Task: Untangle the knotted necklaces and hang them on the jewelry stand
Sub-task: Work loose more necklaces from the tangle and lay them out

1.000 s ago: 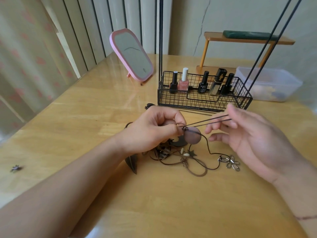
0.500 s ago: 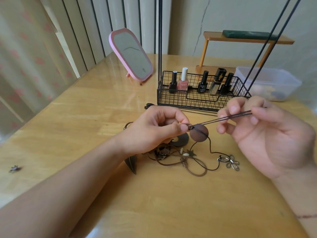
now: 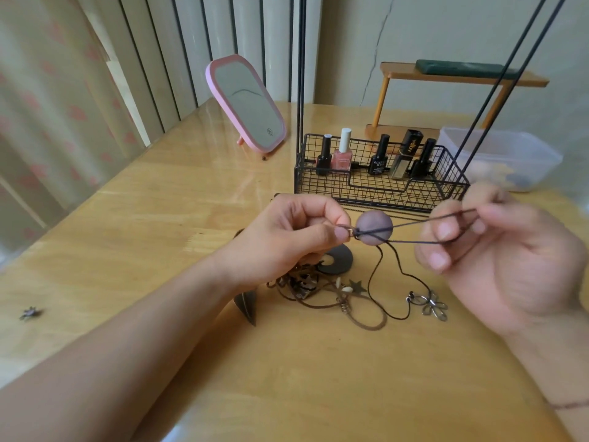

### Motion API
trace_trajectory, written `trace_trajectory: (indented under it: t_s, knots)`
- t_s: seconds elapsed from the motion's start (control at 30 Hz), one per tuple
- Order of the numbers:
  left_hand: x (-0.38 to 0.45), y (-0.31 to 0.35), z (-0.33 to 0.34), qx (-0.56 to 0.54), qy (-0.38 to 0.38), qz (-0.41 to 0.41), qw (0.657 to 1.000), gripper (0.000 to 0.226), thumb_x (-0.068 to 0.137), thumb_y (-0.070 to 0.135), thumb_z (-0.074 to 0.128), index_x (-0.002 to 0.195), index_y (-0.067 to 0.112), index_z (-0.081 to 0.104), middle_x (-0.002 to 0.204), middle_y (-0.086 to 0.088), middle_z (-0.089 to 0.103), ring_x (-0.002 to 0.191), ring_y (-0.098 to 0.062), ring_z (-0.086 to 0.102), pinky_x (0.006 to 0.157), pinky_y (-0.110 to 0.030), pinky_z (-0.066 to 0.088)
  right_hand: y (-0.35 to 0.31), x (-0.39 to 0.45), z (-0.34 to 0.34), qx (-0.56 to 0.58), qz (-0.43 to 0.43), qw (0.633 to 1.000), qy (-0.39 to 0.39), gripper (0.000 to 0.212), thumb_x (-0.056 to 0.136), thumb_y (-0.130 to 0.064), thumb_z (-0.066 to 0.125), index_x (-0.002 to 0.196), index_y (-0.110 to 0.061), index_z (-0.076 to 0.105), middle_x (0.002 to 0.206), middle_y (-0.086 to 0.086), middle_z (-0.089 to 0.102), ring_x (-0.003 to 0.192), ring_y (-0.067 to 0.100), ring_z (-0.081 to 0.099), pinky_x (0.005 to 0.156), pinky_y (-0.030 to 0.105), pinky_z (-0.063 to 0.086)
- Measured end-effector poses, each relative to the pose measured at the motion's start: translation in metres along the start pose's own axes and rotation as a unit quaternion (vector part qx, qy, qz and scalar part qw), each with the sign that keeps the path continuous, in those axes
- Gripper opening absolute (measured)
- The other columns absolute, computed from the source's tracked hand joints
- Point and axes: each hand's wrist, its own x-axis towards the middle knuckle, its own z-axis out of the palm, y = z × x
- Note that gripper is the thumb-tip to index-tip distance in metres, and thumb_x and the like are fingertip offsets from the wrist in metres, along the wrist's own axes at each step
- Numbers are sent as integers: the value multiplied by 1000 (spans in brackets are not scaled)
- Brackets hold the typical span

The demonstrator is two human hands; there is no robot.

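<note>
Table: a glossy yellow wooden table (image 3: 159,237) fills the view, bright with glare at the far left.
Room: a pale curtain with red marks and vertical blinds stand far left; a cracked cream wall runs behind.
Mirror: a pink-framed mirror (image 3: 247,103) leans back at the far left-centre.
Stand: the jewelry stand's black wire basket (image 3: 379,183) sits far centre, thin black rods rising from it out of view; nail polish bottles (image 3: 342,151) stand inside.
Shelf: a small orange wooden shelf (image 3: 459,81) carries a dark green slab, far right.
Tub: a clear plastic tub (image 3: 506,157) sits right of the basket.
Stray charm: a small metal charm (image 3: 30,313) lies alone near the left edge.
Left hand: the left hand (image 3: 287,237) pinches the cord's clasp end between thumb and forefinger.
Right hand: the right hand (image 3: 497,250) has its fingers curled round two strands of dark cord (image 3: 424,223), drawn taut.
Pendant: the round purple pendant (image 3: 373,231) hangs in the air between the hands, just beside the left thumb.
Tangle: the remaining necklaces (image 3: 325,291) lie knotted on the table beneath the hands, with a black disc (image 3: 338,261), a leaf charm (image 3: 246,306) and a wire flower pendant (image 3: 432,306).
Change: the pendant sits higher than half a second ago, the right hand has dropped slightly, and the strands now spread apart.
</note>
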Motion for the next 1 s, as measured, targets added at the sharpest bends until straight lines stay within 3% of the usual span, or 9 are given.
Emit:
trace_trajectory:
  t_s: [0.1, 0.3, 0.4, 0.53, 0.63, 0.7, 0.83, 0.93, 1.0]
  knots:
    - [-1, 1, 1, 28, -26, -8, 999, 13, 87, 17, 62, 80, 24, 70, 58, 5, 41, 50, -5, 36, 51, -13, 35, -3, 4, 4, 12, 81, 991, 102, 22, 68, -30, 61, 62, -19, 43, 53, 0, 46, 38, 18, 40, 43, 25, 35]
    - [-1, 0, 1, 65, -37, -24, 997, 10, 89, 17, 63, 81, 18, 69, 57, -4, 39, 50, -7, 35, 51, -14, 33, -2, 5, 4, 11, 95, 989, 114, 13, 84, -29, 49, 76, -21, 44, 47, -4, 35, 39, 16, 33, 41, 26, 33]
    - [0, -1, 2, 72, -1, -29, 997, 18, 91, 13, 64, 77, 21, 71, 62, -12, 41, 51, -8, 35, 50, -15, 33, -4, 3, 3, 5, 42, 996, 73, 9, 80, -26, 55, 76, -20, 49, 46, -2, 34, 43, 17, 32, 44, 26, 33]
    - [1, -1, 2, 80, 63, -45, 994, 17, 89, 17, 62, 74, 21, 70, 55, 10, 44, 47, -4, 34, 47, -16, 30, -1, 0, -2, 8, -12, 1000, -22, 22, 68, -31, 74, 74, -19, 57, 51, -1, 42, 55, 20, 41, 50, 28, 38]
    - [1, -1, 1, 78, 84, -46, 992, 13, 89, 20, 66, 78, 13, 66, 54, 11, 44, 47, -3, 34, 46, -14, 30, 0, -1, -7, -29, -56, 994, -88, 17, 70, -25, 71, 71, -15, 58, 53, 0, 45, 63, 25, 42, 58, 30, 38]
    - [1, -1, 0, 75, 101, -46, 991, 16, 89, 22, 67, 80, 10, 66, 53, 9, 43, 46, -4, 34, 46, -14, 31, 0, -3, -9, -172, -111, 969, -135, 13, 70, -17, 63, 63, -8, 57, 55, 1, 48, 65, 31, 41, 62, 33, 36]
    - [2, -2, 0, 72, 121, -33, 989, 15, 90, 22, 67, 80, 11, 67, 54, 5, 40, 47, -5, 34, 47, -13, 33, 6, -8, -8, -441, -155, 856, -222, 31, 84, -29, 62, 61, -9, 67, 67, -5, 61, 74, 22, 49, 67, 38, 39]
    - [2, -2, -1, 60, 114, -21, 991, 13, 91, 19, 65, 81, 11, 66, 54, 7, 40, 47, -5, 35, 47, -13, 33, 13, -9, -2, -508, -208, 819, -166, 59, 99, -51, 48, 63, -12, 72, 81, -3, 66, 87, 24, 53, 72, 38, 42]
    - [2, -3, 0, 53, 101, -14, 993, 10, 90, 17, 63, 83, 11, 67, 55, 6, 40, 47, -5, 35, 47, -13, 34, 17, -6, 2, -518, -240, 818, -73, 53, 101, -45, 49, 64, -14, 71, 78, -4, 65, 83, 20, 56, 71, 37, 43]
